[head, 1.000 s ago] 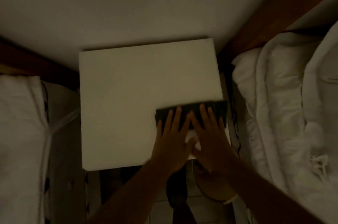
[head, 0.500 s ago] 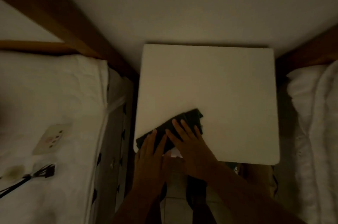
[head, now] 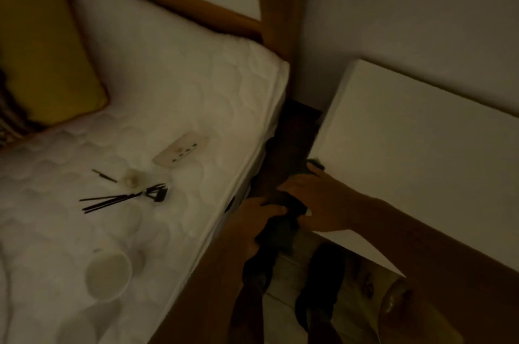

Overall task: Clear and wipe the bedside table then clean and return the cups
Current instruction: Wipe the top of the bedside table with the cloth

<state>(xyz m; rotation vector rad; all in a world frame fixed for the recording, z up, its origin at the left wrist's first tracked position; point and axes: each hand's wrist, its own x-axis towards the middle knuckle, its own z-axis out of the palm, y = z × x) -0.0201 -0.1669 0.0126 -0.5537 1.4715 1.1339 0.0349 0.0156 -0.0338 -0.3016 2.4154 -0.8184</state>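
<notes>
V. dim, warm yellow-brown cast; no visible light src; motion blur throughout; desk (head: 421,147) top brightest at 3 o'clock; floor gap at 6 o'clock near black; wide-angle slant at edges.

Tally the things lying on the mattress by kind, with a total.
White cup: 1
White remote-like panel: 1
Small clear round item: 1
Bundle of black sticks: 1
Lone black stick: 1
Yellow pillow: 1
Total: 6
</notes>
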